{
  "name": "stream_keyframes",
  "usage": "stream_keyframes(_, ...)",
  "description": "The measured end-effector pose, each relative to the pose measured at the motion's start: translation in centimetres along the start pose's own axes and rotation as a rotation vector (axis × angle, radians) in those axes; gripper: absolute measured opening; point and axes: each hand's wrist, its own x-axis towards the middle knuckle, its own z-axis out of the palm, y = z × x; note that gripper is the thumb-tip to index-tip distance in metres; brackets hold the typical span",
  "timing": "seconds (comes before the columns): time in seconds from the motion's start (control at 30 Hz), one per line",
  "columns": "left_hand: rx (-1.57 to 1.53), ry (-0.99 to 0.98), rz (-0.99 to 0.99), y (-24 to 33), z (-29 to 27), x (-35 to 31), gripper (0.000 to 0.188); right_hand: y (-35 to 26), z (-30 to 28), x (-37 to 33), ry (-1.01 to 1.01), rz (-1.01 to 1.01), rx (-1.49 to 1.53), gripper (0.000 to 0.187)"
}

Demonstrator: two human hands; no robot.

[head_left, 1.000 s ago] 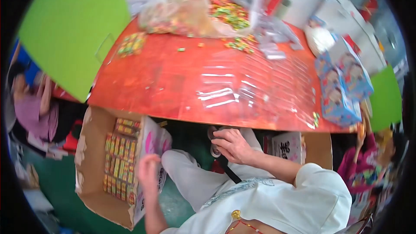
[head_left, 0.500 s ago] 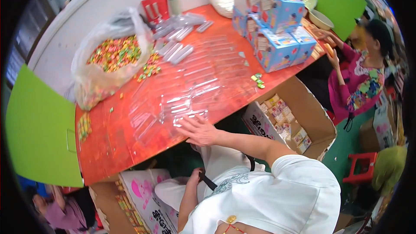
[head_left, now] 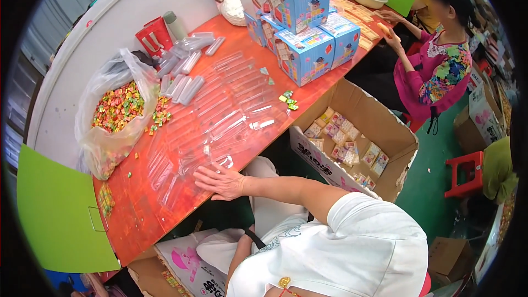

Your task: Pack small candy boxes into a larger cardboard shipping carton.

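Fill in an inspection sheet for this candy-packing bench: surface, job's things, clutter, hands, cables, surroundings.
Surface: orange table, glossy.
Job's things: clear plastic tubes spread flat; bag of coloured candies at its left end.
Clutter: loose candies; blue cartons stacked; red cup.
Hands: right hand flat on the tubes, open; left hand hidden below the table edge.
Cables: nothing seen.
Surroundings: open cardboard box of packets on the floor; co-worker's hand at the far end; red stool.

The left hand is hidden below the orange table (head_left: 137, 209); the bag's (head_left: 104, 126) sweets are too small to tell apart.
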Motion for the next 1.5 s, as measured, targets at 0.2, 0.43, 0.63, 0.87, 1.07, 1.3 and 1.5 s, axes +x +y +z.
stream_keyframes(0.2,0.043,-0.095,0.073,0.3,1.4,3.1,0.033,0.0,-0.2,0.2,-0.035,0.016,0.074,0.081)
stream_keyframes(0.43,0.064,-0.225,0.162,-0.4,-0.8,9.5,0.034,-0.3,-1.0,0.3,-0.058,0.184,0.266,0.079)
stream_keyframes(0.63,0.011,-0.572,0.189,-5.1,-2.5,9.8,0.034,0.8,-2.1,5.3,0.067,0.095,0.521,0.063)
stream_keyframes(0.87,-0.176,-0.623,0.274,-6.3,-5.4,17.2,0.034,7.7,-0.5,14.4,0.006,0.218,0.724,0.054)
stream_keyframes(1.07,-0.297,-0.405,0.135,-5.6,-10.1,16.9,0.035,11.2,-1.8,20.0,-0.212,0.283,0.663,0.056)
stream_keyframes(1.3,-0.289,-0.222,0.019,-6.9,-12.2,15.0,0.035,11.8,-0.3,22.4,-0.357,0.163,0.589,0.049)
stream_keyframes(1.5,-0.237,-0.022,-0.124,-10.2,-11.8,11.3,0.035,11.2,2.4,22.8,-0.375,-0.016,0.296,0.047)
